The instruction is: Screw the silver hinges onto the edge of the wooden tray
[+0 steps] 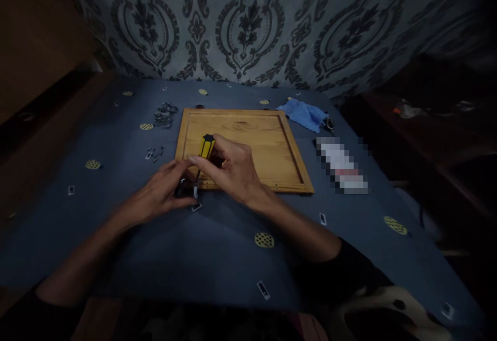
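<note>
A wooden cabinet door (240, 134) with a raised frame lies flat on the blue-covered table. Over its near left corner, my right hand (236, 167) grips a screwdriver (207, 147) by its yellow and black handle. The shaft points down to a small metal hinge (195, 191) at the door's near edge. My left hand (165, 188) curls around that hinge, thumb and fingers on either side. Shadow and fingers hide part of the hinge and the screwdriver's tip.
More metal hinges (165, 114) lie in a pile left of the door, with several loose screws (155, 153) nearer me. A blue cloth (303, 114) touches the far right corner. Right of the door lies a blurred-out pale object (344, 167). A patterned wall (248, 30) rises behind.
</note>
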`<state>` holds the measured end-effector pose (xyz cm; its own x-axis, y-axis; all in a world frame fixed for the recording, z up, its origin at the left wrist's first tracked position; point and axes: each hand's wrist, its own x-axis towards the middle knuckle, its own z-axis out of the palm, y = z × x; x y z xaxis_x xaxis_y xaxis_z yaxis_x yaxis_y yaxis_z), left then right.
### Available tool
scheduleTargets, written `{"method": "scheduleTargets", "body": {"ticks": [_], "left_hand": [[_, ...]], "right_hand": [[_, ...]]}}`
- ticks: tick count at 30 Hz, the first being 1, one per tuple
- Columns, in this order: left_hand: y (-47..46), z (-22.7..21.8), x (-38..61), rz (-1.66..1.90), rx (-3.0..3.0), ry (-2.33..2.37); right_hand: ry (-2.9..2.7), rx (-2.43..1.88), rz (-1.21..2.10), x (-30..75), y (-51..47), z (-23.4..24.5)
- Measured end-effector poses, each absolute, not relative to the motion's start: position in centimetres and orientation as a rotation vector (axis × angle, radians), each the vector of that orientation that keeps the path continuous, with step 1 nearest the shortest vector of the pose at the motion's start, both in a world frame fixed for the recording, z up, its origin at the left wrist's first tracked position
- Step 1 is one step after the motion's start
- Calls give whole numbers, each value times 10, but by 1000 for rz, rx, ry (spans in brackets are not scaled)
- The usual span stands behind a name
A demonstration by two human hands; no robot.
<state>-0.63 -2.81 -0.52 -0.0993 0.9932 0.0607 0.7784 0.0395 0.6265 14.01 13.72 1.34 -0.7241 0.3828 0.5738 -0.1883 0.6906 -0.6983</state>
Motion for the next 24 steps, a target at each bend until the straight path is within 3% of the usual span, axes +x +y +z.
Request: {"method": "scheduleTargets", "body": {"ticks": [24], "left_hand": [[-33,2,-10,766,1751,1991]], "right_hand": [[-2262,-92,1068,141,141,15]]}}
